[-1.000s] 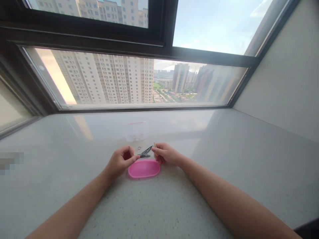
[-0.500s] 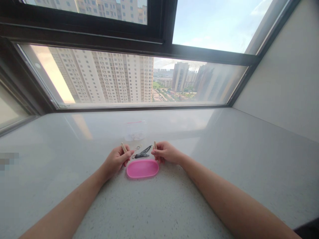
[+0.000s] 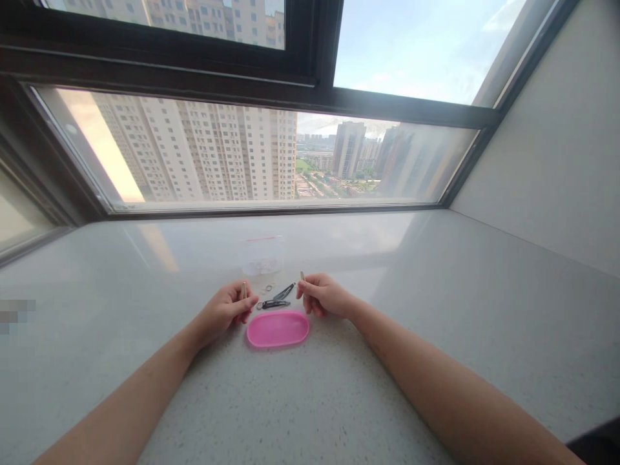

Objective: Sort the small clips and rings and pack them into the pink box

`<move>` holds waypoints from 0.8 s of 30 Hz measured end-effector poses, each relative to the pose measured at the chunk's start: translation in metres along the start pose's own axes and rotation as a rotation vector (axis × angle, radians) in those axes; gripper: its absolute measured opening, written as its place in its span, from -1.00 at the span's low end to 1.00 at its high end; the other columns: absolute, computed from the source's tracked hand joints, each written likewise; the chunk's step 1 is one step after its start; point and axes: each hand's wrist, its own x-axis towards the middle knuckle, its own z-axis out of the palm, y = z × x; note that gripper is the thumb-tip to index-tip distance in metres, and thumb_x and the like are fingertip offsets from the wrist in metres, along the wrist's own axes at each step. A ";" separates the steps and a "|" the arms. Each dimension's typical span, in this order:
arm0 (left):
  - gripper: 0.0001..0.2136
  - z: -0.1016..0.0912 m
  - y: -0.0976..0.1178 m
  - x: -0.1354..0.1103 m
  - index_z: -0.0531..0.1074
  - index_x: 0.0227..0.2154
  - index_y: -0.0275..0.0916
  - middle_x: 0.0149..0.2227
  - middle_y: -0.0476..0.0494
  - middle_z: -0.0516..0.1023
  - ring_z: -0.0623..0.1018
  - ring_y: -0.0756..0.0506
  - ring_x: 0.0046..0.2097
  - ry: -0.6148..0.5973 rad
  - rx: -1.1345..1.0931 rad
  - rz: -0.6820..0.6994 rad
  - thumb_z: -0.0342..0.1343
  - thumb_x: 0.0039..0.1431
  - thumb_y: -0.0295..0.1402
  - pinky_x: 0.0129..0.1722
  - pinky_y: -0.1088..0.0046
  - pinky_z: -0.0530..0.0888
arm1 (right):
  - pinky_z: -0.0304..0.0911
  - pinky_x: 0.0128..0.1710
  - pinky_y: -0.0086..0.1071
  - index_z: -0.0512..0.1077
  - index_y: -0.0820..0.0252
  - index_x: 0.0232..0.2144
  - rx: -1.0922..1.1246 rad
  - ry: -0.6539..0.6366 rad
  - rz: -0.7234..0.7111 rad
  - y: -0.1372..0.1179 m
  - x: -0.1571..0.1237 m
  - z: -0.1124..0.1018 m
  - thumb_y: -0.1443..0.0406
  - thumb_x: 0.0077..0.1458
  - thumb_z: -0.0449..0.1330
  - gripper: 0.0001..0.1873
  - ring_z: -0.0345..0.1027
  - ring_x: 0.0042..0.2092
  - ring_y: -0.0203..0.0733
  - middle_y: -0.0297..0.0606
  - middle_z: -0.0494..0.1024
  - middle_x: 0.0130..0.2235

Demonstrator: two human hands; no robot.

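Head camera, forward and down: my left hand (image 3: 223, 311) and my right hand (image 3: 325, 296) face each other over a speckled pale countertop (image 3: 310, 400), each pinching a slim beige clip. On the left, my thumb and fingers are drawn together on one clip (image 3: 243, 290), which stands nearly upright from the grip; on the right, they are likewise pressed together on the other clip (image 3: 303, 276), its tip showing above my fingers. Between my hands, two black snap hair clips (image 3: 284, 292) lie at an angle to each other, with a small ring (image 3: 260, 305) just beside their left end and another small ring (image 3: 268, 288) a little farther back. Nearest my body sits a pink oval tray (image 3: 278, 329), just in front of the black clips. Behind the rings lies a clear plastic bag (image 3: 263, 252) with a reddish strip along its top, its contents too faint to name, while high-rise towers (image 3: 217, 152) fill much of the dark-framed window (image 3: 387, 106) beyond
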 end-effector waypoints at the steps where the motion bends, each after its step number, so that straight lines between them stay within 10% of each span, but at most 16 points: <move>1: -0.76 0.000 -0.001 0.000 0.22 -0.53 -0.25 -0.64 0.11 0.29 0.28 0.09 -0.62 0.005 -0.001 -0.005 0.10 0.05 -0.22 -0.62 0.59 0.16 | -0.07 -0.83 -0.60 0.32 0.29 -0.47 0.009 0.000 0.005 0.000 0.000 0.000 -0.01 0.05 0.05 -0.56 0.12 -0.77 -0.45 -0.37 0.42 -0.68; 24: -0.64 -0.004 -0.005 0.003 0.07 -0.62 -0.21 -0.64 0.03 0.45 0.27 0.10 -0.70 0.038 -0.109 -0.054 0.14 -0.01 -0.16 -0.71 0.62 0.06 | 0.11 -0.75 -0.58 0.24 0.22 -0.33 0.088 -0.018 -0.010 0.002 0.000 -0.001 0.35 -0.11 0.06 -0.81 0.24 -0.69 -0.39 -0.40 0.44 -0.59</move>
